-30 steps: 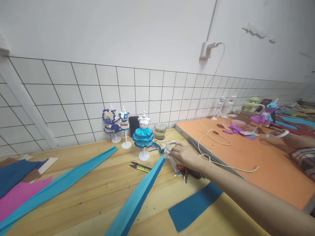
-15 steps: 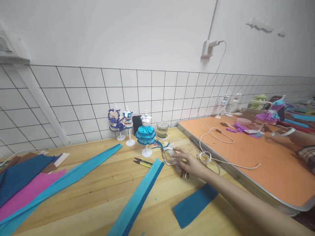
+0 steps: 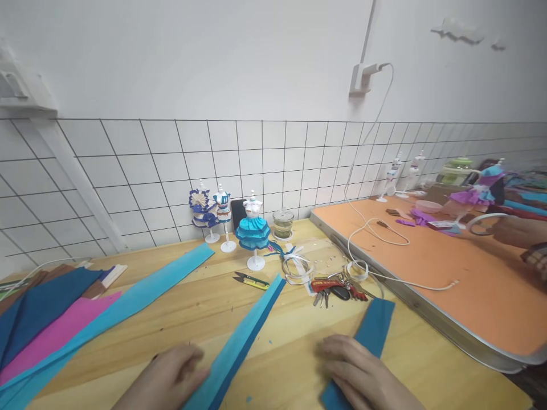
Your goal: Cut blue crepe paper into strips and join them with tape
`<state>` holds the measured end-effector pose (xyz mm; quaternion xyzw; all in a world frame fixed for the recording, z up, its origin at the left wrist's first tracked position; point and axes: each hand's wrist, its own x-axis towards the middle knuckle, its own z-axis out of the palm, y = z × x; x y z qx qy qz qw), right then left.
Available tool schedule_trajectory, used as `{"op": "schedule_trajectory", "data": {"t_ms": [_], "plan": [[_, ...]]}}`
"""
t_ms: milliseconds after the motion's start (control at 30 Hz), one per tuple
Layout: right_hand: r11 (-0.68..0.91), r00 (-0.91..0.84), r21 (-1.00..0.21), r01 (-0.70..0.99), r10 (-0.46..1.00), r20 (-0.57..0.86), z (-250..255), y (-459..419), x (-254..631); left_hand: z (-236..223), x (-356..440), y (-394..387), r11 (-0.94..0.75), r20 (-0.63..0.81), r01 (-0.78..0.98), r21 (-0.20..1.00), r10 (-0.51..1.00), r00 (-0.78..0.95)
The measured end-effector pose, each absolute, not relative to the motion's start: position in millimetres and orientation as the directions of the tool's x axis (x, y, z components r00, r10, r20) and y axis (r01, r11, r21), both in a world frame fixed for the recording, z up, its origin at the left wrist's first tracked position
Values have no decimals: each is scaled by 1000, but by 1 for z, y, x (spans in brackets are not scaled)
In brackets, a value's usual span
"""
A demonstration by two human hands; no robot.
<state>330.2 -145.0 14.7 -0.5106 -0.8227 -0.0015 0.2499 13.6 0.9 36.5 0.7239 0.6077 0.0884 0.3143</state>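
Low in the view, my left hand point(image 3: 173, 370) is beside the near end of a light and dark blue crepe paper strip point(image 3: 248, 339). Its fingers are loosely bent and apart; whether the thumb touches the strip is unclear. My right hand point(image 3: 356, 367), slightly blurred, lies across a shorter dark blue paper strip point(image 3: 376, 324) with its fingers stretched out. Beyond the strips are yellow thread snips point(image 3: 252, 281), a bunch of keys point(image 3: 339, 288) and a small dress form in a blue ruffled dress point(image 3: 253, 232).
A long light blue strip point(image 3: 149, 285) and stacked coloured paper point(image 3: 47, 302) lie left. Two more dress forms point(image 3: 222, 208), a glass jar point(image 3: 282, 223) and a ribbon coil point(image 3: 297, 267) stand or lie behind. A white cable crosses the raised orange table point(image 3: 470, 273), where another person's hand point(image 3: 517, 230) shows.
My right hand has left the ribbon coil and keys and come back nearer me onto the short dark blue strip, which has turned. My left hand has come into view.
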Motion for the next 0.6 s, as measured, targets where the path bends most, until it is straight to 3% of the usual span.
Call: {"op": "schedule_trajectory", "data": {"t_ms": [67,133,333,500,600], "plan": [[486,-374,-200,850,827,419,15,-148,331,37,53,18,-338,-146,799,497,875,461],[472,-368,-174,864,829,421,13,-148,334,36,95,30,-424,-82,805,414,864,497],[245,-187,-53,968,846,500,-9,-155,364,22,171,44,-378,-44,852,361,906,421],[-7,21,-33,999,894,447,-32,-170,391,17,181,52,-354,-66,850,390,910,409],[-66,59,0,998,882,468,-40,-175,397,21,182,54,-347,-81,831,435,904,420]]}}
